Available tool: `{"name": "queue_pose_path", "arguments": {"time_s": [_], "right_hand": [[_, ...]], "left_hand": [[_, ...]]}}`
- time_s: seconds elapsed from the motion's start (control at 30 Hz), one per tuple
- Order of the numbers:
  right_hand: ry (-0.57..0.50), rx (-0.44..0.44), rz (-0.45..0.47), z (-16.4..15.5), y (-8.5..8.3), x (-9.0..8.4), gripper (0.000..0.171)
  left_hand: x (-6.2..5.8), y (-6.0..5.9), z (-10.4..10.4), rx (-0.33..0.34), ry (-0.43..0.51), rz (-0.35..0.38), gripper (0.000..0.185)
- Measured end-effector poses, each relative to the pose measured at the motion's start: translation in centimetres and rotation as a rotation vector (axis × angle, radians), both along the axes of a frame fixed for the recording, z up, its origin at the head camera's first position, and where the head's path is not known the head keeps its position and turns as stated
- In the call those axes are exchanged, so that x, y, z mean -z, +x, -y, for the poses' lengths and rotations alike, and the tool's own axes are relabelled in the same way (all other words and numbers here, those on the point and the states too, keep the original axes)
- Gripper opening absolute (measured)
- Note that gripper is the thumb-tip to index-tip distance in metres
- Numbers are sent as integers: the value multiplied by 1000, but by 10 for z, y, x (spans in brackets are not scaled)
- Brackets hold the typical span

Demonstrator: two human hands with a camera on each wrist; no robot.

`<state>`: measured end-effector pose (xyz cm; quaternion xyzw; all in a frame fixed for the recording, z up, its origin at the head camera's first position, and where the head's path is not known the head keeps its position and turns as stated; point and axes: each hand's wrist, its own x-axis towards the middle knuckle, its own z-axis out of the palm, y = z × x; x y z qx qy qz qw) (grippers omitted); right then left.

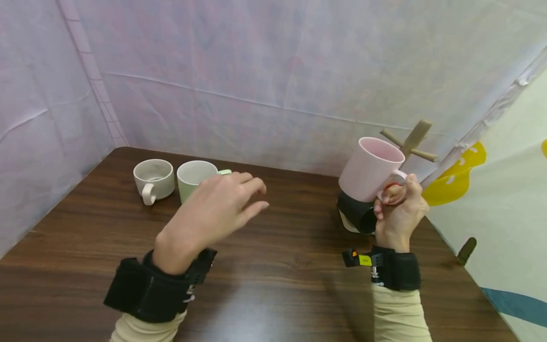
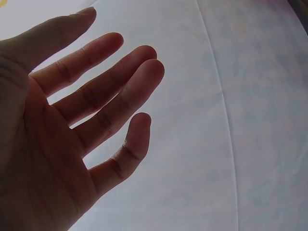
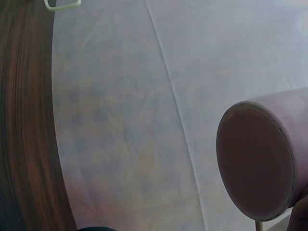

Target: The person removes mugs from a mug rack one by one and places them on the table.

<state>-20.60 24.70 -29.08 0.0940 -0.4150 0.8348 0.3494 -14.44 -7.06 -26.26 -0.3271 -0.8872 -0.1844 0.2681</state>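
Right hand [image 1: 399, 216] grips the pink mug [image 1: 371, 168] by its handle, lifted and tilted above the black mug [image 1: 358, 213], just in front of the wooden mug tree [image 1: 411, 140]. Left hand [image 1: 213, 209] hovers over the table [image 1: 273, 280], fingers loosely spread and holding nothing, near the green mug [image 1: 192, 178] and white mug [image 1: 154, 179].

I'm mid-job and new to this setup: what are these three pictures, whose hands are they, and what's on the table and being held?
No machine here: a person wears three cameras. The head view looks down at both hands over a dark wooden table. The left wrist view shows the left hand, open and empty, above a pale green mug; a white ceramic mug stands beside it. The right wrist view shows the underside of the pink mug, which the right hand holds by its handle, near a wooden mug tree and a black mug.
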Motion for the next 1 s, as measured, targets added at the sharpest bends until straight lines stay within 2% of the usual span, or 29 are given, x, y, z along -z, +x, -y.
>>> {"name": "queue_pose_path", "arguments": {"time_s": [0.2,0.33,0.63,0.77,1.0], "right_hand": [[2,-33,-6,4,1,1,56],[-46,-91,-10,9,2,1,56],[41,-131,-86,22,-1,6,55],[77,-134,-57,28,-1,7,54],[108,-204,-8,37,2,10,56]], "left_hand": [[0,-1,3,-7,22,43,15],[1,-3,6,-18,44,92,15],[2,-7,12,-15,80,188,19],[1,-9,15,-28,90,220,21],[1,-12,22,-23,116,283,26]]}}
